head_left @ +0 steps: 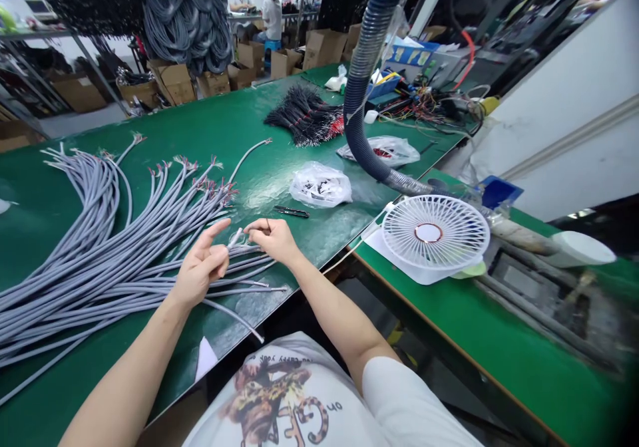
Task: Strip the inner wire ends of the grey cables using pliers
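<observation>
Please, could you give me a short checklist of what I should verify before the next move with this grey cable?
1. Hold on the grey cable end: right hand pinches it, left hand is at it: ok.
2. Grip of the left hand closed: cannot tell.
3. Wire tips of that end: cannot tell, too small.
4. The other grey cables lie flat on the green table: ok.
5. The black tool lies apart from both hands: ok.
6. The white fan turning: cannot tell.

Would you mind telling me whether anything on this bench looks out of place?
Only small things. The white fan lies flat on its back, grille upward, not upright. One grey cable strays from the bundle toward the front edge of the bench.
</observation>
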Tool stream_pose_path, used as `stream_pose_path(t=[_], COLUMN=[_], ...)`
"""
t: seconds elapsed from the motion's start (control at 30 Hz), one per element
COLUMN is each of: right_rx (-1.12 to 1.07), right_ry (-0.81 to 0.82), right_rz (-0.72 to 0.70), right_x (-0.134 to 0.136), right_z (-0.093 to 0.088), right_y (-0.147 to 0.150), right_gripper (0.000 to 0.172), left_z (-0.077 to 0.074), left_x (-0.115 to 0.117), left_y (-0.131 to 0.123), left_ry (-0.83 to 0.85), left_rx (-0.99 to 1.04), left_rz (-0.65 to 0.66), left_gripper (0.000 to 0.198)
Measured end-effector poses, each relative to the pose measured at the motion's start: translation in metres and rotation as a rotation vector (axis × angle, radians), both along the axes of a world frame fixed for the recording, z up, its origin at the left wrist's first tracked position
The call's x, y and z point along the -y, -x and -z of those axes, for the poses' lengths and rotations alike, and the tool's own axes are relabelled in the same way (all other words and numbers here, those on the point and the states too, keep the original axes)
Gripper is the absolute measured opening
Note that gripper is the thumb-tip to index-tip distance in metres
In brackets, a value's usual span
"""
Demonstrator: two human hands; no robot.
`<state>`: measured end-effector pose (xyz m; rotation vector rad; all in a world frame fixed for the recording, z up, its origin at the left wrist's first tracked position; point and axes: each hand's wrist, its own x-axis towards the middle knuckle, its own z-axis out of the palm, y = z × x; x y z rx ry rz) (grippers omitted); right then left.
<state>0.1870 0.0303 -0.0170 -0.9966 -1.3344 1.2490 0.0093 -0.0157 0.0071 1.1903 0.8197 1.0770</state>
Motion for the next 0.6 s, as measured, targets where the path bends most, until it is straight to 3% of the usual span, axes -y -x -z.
stream_pose_path(t=[0.1,0.27,0.47,0.6], right_rx=[-0.110,-0.165,-0.386,-0.481], right_ry=[-0.002,0.040,0.210,0.254], right_rz=[0.017,-0.193,-0.349,-0.531], right_x=[0.012,0.043,0.048,0.040], right_z=[-0.010,-0.028,-0.023,-0.020], right_y=[-0.009,-0.003,0.017,0.018], right_gripper=[0.022,0.028,0.058,0.063], left_z=[-0.003,-0.003,-0.002,-0.001], left_x=[0.000,0.000,-0.001,-0.001], left_y=[0.001,-0.002,0.001,0.002], left_ry=[-0.006,0.007,0.030,0.046], left_rx=[0.055,0.053,0.066,0.071], left_rz=[-0.020,-0.022,-0.017,0.018], left_gripper=[0.062,0.063,0.066,0.070])
